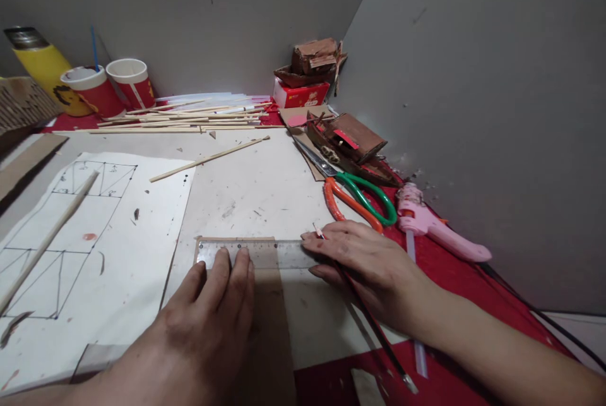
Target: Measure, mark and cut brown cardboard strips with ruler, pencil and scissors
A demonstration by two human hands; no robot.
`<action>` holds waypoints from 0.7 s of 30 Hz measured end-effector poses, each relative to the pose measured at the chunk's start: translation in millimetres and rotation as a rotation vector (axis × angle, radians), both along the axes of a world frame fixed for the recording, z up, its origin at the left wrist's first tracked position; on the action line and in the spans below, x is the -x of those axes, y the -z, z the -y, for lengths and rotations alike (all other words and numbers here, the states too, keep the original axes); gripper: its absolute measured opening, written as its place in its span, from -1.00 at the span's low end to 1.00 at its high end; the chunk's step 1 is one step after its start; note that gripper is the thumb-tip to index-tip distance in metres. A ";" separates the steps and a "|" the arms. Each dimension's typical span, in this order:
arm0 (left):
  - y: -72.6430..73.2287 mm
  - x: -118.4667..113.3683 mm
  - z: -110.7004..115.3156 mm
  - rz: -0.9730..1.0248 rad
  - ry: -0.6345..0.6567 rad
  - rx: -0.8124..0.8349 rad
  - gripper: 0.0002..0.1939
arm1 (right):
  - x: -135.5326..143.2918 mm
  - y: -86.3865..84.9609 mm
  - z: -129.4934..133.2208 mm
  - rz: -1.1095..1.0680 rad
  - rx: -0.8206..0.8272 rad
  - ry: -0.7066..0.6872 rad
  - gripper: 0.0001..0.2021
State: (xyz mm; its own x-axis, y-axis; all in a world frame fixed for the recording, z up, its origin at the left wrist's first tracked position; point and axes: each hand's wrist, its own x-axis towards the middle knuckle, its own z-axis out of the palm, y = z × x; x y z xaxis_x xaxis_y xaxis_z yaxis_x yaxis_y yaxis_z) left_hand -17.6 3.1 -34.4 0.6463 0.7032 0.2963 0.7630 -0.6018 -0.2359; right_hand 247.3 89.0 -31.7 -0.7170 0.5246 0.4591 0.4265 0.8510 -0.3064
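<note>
A clear plastic ruler (293,254) lies across the top end of a brown cardboard strip (269,330). The fingertips of my left hand (208,317) press on the ruler's left part, with the thumb by its end. My right hand (374,261) has thumb and fingers at the ruler's right end. Between its fingers it also holds a slim dark red pencil (367,311), tip pointing up and left, metal end toward me. Scissors (338,172) with one orange and one green handle lie just beyond my right hand.
A paper drawing (142,229) lies left, a wooden stick (52,235) across it. Thin sticks (189,120), paper cups (130,84) and a yellow bottle (45,68) stand behind. Brown cardboard models (355,134) and a pink glue gun (440,235) sit right, near the grey wall.
</note>
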 end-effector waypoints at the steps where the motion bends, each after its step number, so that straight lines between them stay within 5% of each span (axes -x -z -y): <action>1: -0.2 -0.3 -0.2 0.006 0.005 -0.007 -0.57 | 0.0 -0.3 0.1 0.002 -0.001 -0.001 -0.70; 21: 2.4 -1.7 -2.5 0.067 0.047 -0.030 -0.60 | -0.4 0.3 0.6 0.000 0.017 0.006 -0.68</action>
State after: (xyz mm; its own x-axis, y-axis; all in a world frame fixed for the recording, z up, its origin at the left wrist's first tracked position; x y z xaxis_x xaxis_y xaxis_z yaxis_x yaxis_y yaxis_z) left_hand -15.9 5.6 -36.8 0.6565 0.6626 0.3605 0.7486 -0.6311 -0.2034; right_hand 247.7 88.4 -32.1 -0.7140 0.5366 0.4496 0.4316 0.8431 -0.3209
